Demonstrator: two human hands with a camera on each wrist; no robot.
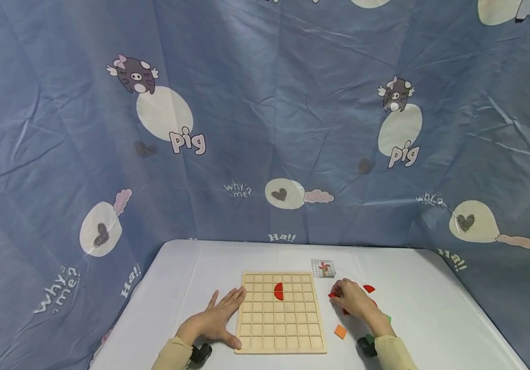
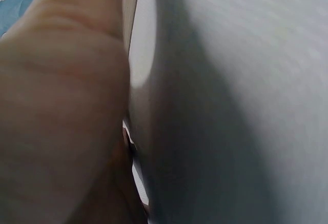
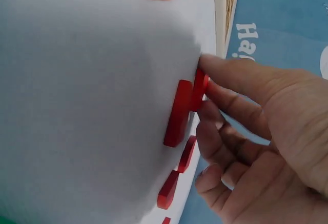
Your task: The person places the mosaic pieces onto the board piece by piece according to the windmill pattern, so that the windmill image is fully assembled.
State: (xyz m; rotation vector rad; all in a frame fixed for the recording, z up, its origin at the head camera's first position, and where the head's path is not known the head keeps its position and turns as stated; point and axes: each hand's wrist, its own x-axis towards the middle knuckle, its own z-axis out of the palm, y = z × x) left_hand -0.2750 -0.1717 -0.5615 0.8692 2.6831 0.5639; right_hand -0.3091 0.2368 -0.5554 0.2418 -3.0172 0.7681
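A square wooden grid board [image 1: 276, 329] lies on the white table, with a red half-round shape [image 1: 278, 291] set in its upper middle cells. My left hand [image 1: 218, 318] is spread along the board's left edge, fingers straight and touching it. In the left wrist view, the hand [image 2: 61, 96] fills the left side and its fingertips are hidden. To the right of the board, my right hand [image 1: 352, 298] pinches a red piece [image 3: 199, 90] between thumb and fingers, close to the tabletop. Beside it lies another red block [image 3: 178, 114].
A small pattern card [image 1: 323, 268] with a flower design lies beyond the right hand. More red pieces [image 1: 369, 289], an orange square [image 1: 340, 331] and partly covered green pieces lie around the right forearm. A blue printed cloth [image 1: 265, 128] hangs behind the table.
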